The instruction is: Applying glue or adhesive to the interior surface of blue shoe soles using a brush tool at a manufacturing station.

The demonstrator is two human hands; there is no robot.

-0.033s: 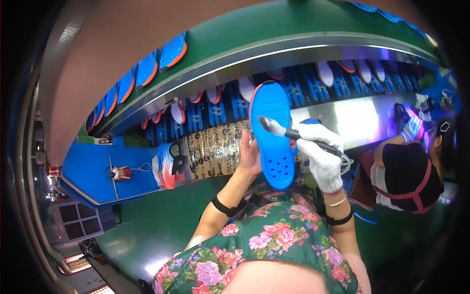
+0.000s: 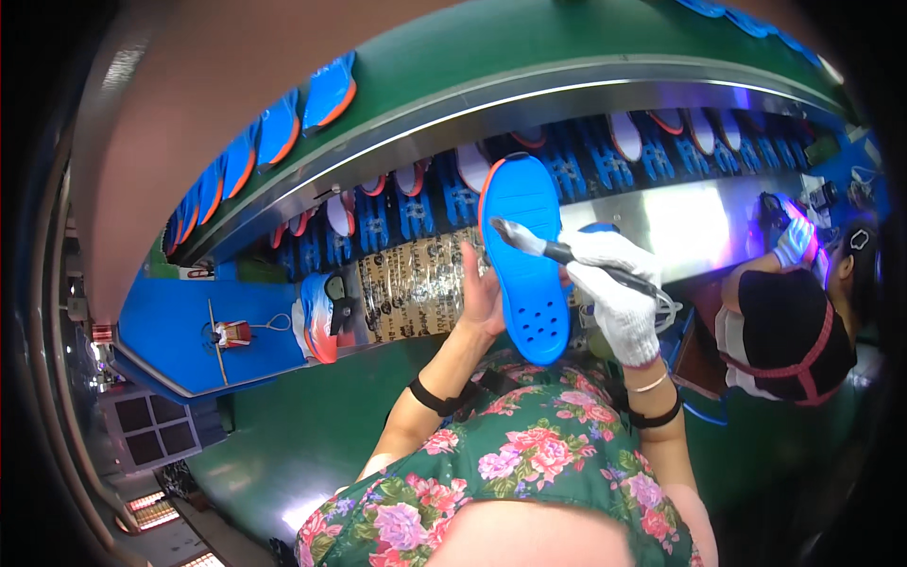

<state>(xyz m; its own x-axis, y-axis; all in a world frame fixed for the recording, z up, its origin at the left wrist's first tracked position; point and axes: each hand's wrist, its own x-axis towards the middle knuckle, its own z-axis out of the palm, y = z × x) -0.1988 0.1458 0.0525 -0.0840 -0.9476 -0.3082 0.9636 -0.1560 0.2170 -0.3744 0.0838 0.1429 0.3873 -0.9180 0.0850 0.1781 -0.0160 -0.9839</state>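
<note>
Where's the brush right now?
In the head view, the brush is near the middle, in the gloved right hand, its tip over the upper half of the blue sole.

We cannot see the part of our bare left hand (image 2: 483,304) behind the long blue sole with small round holes (image 2: 530,288), our white-gloved right hand (image 2: 616,291) covers part of the black-handled brush (image 2: 556,252), and the view's upper edge crops a glossy blue curved piece (image 2: 701,8) at top right.

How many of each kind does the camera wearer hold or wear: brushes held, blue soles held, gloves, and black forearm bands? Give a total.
Brush: 1
Blue sole: 1
White glove: 1
Black forearm bands: 2
Total: 5
</note>
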